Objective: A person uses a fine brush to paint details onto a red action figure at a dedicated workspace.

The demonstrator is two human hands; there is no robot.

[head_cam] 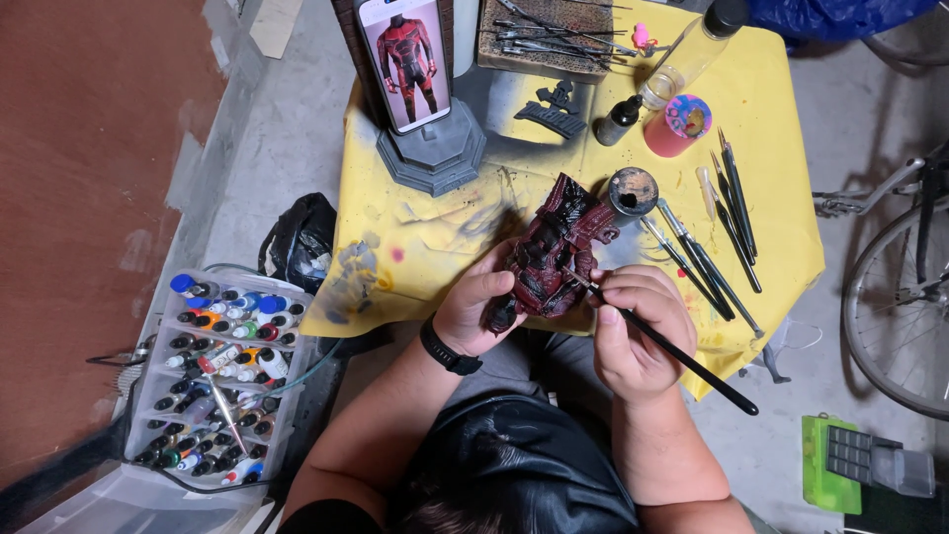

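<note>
My left hand (476,307) grips a dark red figurine torso (550,255) from below, holding it over the near edge of a yellow-covered table (781,148). My right hand (638,331) pinches a thin black paintbrush (672,346), whose tip touches the figurine's side. A black watch sits on my left wrist. Just beyond the figurine stands a round cork-topped handle (631,191), which touches its upper part.
A phone (404,59) showing a red suited figure leans on a grey base (432,148). Several brushes (727,227) lie at the right, near a pink cup (678,124) and a clear bottle (692,49). A tray of paint bottles (222,376) sits on the floor at the left; a bicycle wheel (895,307) at the right.
</note>
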